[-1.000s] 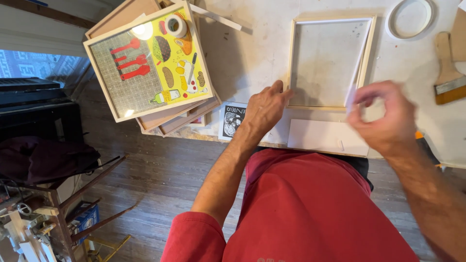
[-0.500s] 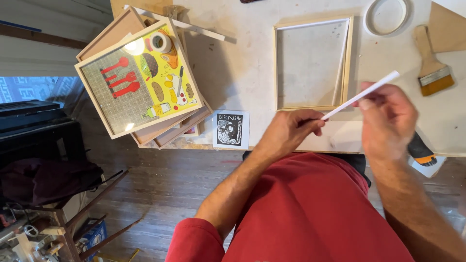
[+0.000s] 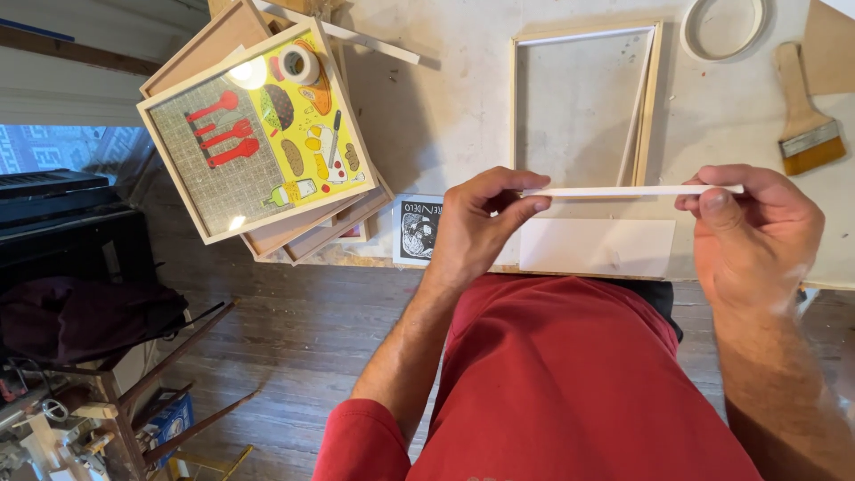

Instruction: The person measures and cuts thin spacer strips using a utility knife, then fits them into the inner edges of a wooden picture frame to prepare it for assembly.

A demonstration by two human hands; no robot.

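A thin white strip [image 3: 623,191] is held level above the near edge of the worktable. My left hand [image 3: 476,223] pinches its left end and my right hand [image 3: 757,227] pinches its right end. Just beyond the strip lies an empty light wooden frame [image 3: 655,107] with white strips along its inner top and right sides. A white rectangular card [image 3: 597,247] lies on the table under the held strip.
A stack of wooden frames [image 3: 294,227] sits at the left, topped by a colourful framed print [image 3: 258,134] with a tape roll [image 3: 298,64] on it. A small black-and-white card [image 3: 417,232], a paintbrush [image 3: 806,120] and a white tape ring [image 3: 723,25] lie on the table [image 3: 445,107].
Both hands lifted the white strip away from the frame's lower edge. It went from tilted to level, now held by both ends.
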